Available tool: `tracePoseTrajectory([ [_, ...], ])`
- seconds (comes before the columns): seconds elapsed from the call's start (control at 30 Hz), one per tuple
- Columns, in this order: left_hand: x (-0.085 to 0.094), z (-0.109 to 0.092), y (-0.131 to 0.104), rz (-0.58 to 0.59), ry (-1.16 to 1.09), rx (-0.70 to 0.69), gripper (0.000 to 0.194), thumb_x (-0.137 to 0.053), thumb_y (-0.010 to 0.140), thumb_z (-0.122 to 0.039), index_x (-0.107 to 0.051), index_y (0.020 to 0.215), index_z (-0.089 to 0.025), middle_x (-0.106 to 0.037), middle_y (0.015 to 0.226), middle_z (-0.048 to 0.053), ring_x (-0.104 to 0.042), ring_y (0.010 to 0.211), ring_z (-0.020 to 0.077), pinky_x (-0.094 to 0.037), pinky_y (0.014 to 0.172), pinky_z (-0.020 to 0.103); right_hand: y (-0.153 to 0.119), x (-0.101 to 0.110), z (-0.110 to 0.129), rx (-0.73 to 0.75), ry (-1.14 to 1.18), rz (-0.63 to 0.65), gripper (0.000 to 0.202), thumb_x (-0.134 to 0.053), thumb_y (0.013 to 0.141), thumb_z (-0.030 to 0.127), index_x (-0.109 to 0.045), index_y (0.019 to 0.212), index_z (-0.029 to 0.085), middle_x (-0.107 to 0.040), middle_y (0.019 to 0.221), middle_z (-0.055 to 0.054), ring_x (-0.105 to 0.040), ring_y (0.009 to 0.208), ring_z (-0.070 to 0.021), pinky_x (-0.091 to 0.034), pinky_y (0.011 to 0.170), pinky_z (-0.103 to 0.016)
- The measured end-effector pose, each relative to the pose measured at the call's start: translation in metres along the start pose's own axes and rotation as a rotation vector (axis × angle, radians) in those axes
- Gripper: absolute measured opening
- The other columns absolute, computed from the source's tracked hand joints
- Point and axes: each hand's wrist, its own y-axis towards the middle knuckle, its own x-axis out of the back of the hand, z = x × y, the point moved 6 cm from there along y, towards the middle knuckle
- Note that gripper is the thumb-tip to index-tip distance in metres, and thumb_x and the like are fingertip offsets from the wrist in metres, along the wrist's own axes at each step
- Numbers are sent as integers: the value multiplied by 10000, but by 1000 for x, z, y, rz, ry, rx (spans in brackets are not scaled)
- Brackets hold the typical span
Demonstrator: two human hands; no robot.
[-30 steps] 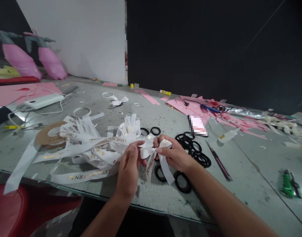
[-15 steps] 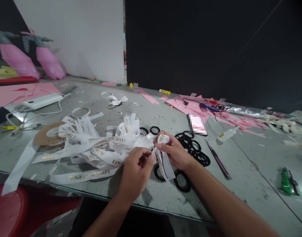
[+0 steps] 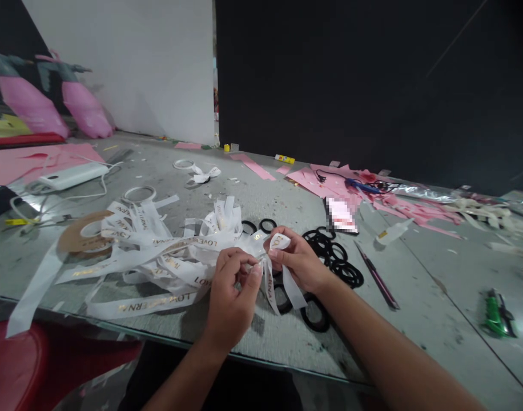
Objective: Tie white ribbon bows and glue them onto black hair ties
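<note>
Between my hands is a white ribbon bow [image 3: 280, 242] with gold lettering, its two tails hanging down over black rings. My right hand [image 3: 302, 262] pinches the bow's right loop between thumb and fingers. My left hand [image 3: 236, 291] is closed at the bow's left side, thumb against fingers, gripping the ribbon near the knot. The left loop is mostly hidden behind my left fingers. A heap of printed white ribbon [image 3: 159, 251] lies just left of my left hand. Black rings [image 3: 317, 314] lie below and to the right of my right hand, several in a pile.
A cardboard ribbon roll [image 3: 84, 242] lies at the left. On the right are a purple craft knife or pen-like tool [image 3: 377, 277], a small white bottle [image 3: 394, 231] and a green tape cutter-like tool [image 3: 497, 315]. Pink sheets [image 3: 321, 185] and a blue-handled corded tool [image 3: 364, 185] lie behind.
My left hand has shifted slightly left, away from my right hand. The bow's loop looks pulled wider, and its tails have spread apart.
</note>
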Motion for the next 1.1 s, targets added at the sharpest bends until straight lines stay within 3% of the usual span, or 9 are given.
tracePoseTrajectory([
  [0.27,-6,8,1,52,141,32,169,-594,876,-319,-675,951,-191,-574,1005,60,-554,838,169,-441,728,281,-1,-2,5,27,-14,4,396,-850,658,317,-530,863,207,-560,700,62,-416,461,-40,-327,446,-191],
  [0.43,-10,13,1,139,-122,162,238,-551,898,-344,-636,764,-167,-528,922,41,-495,735,135,-397,634,249,-1,-1,0,13,-2,54,378,-839,681,292,-551,912,212,-559,719,56,-419,494,-48,-332,456,-187],
  [0.57,-15,19,1,184,-403,291,254,-564,881,-374,-615,750,-162,-499,915,30,-427,680,118,-354,569,234,0,0,-4,23,29,95,384,-834,690,283,-560,950,214,-570,739,52,-446,509,-48,-343,461,-177],
  [0.73,-15,19,-1,217,-483,282,310,-585,874,-352,-618,649,-141,-484,966,40,-437,731,117,-367,641,237,1,0,-3,35,76,73,391,-846,666,258,-571,940,206,-587,712,55,-427,479,-40,-351,453,-172],
  [0.93,-7,20,0,99,-541,285,345,-645,825,-332,-587,548,-134,-523,957,65,-489,805,144,-396,661,234,1,4,-5,-37,68,31,281,-829,681,303,-629,819,161,-564,641,42,-455,473,-48,-351,452,-175],
  [1.1,-6,19,1,-5,-707,450,235,-735,692,-324,-603,631,-140,-536,776,26,-481,638,107,-392,577,225,-6,-5,-11,-104,144,213,277,-818,678,339,-618,755,164,-583,694,12,-542,559,-97,-404,491,-205],
])
